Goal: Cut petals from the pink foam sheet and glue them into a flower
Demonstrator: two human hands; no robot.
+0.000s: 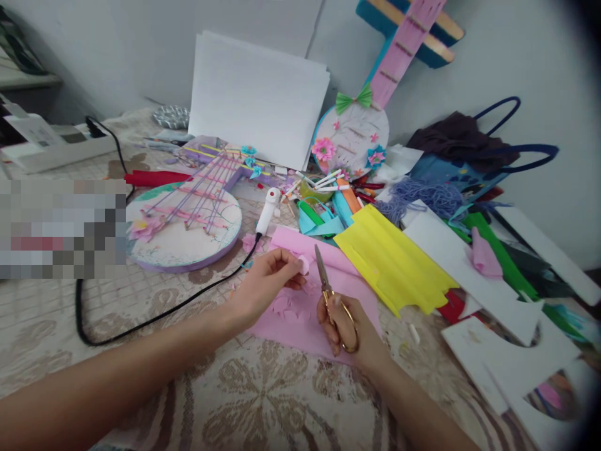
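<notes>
Between the thumb and fingers of my left hand (pixel 277 268) is a small pale pink paper petal (pixel 304 264). My right hand (pixel 345 326) grips gold-handled scissors (pixel 325 275), their blades pointing up and away, just right of the petal and apart from it. Both hands are over a sheet of pink crepe paper (pixel 361 300), rolled along its far edge. Several cut pink pieces (pixel 285 308) lie on that sheet below my left hand. Just beyond stands a white glue gun (pixel 268 212) with a black cord.
A round craft instrument with purple strings (pixel 188 219) lies left; another (pixel 352 138) leans on the wall beside white boards (pixel 258 94). Yellow crepe paper (pixel 394 257), blue yarn (pixel 422 197) and white board scraps (pixel 498 351) crowd the right. The black cord (pixel 154 322) loops across the patterned tablecloth (pixel 263 394).
</notes>
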